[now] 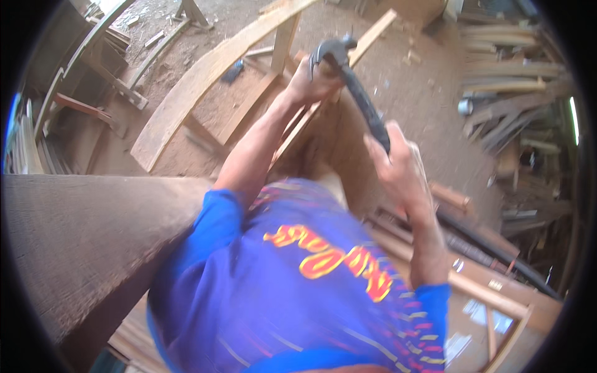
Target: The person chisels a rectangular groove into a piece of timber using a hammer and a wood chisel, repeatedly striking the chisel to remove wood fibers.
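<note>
A claw hammer [365, 102] with a dark handle slants across the upper middle. My right hand [401, 165] is closed round the lower end of its handle. The hammer's head lies just over my left hand [314, 82], covering part of its fingers; whether they touch I cannot tell. My left hand is curled on a long, narrow wooden strip [375, 37] that runs from the upper right down toward my body. Its fingertips are partly hidden, and I cannot make out any nail there.
A wide, curved plank [205, 78] on wooden legs stands to the left. A thick, dark timber beam [93, 230] juts in at lower left. Scrap boards [507, 81] are stacked along the right. A wooden frame [479, 289] lies at lower right. Wood bits litter the dirt floor [429, 93].
</note>
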The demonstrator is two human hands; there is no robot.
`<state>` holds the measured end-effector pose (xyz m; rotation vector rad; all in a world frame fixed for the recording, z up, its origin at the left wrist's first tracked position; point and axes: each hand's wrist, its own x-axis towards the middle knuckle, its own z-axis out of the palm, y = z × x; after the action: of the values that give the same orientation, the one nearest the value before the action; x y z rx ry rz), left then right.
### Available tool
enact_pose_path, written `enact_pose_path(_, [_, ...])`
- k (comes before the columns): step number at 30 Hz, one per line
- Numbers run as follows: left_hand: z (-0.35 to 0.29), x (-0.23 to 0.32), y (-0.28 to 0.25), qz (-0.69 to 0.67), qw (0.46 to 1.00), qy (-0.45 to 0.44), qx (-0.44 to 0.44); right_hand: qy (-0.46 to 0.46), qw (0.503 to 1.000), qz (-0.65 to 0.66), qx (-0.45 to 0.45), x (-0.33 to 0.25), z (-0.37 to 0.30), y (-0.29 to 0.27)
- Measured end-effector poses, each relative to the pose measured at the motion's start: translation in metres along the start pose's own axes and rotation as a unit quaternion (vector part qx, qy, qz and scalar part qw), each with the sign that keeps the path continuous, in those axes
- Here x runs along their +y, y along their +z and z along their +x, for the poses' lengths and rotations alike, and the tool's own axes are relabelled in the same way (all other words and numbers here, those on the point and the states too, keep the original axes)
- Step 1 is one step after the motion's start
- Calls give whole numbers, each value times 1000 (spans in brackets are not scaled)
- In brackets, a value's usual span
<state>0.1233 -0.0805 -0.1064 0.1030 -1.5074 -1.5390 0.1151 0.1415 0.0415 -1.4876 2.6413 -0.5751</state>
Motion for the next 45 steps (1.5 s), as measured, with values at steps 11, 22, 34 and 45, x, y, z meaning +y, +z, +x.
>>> enact_pose_path(11, [2,17,10,72,988,-111,-82,-245,870,278,326,5,20,-114])
enact_pose_path(22, [-28,34,9,90,978,-158,-97,100,964,242,-35,14,-36,16])
enact_pose_path(34, [17,15,32,154,960,-230,-38,474,843,246,-62,198,-162,211])
enact_pose_path(45, [53,-16,55,259,946,-187,-56,617,753,187,-135,223,-273,281])
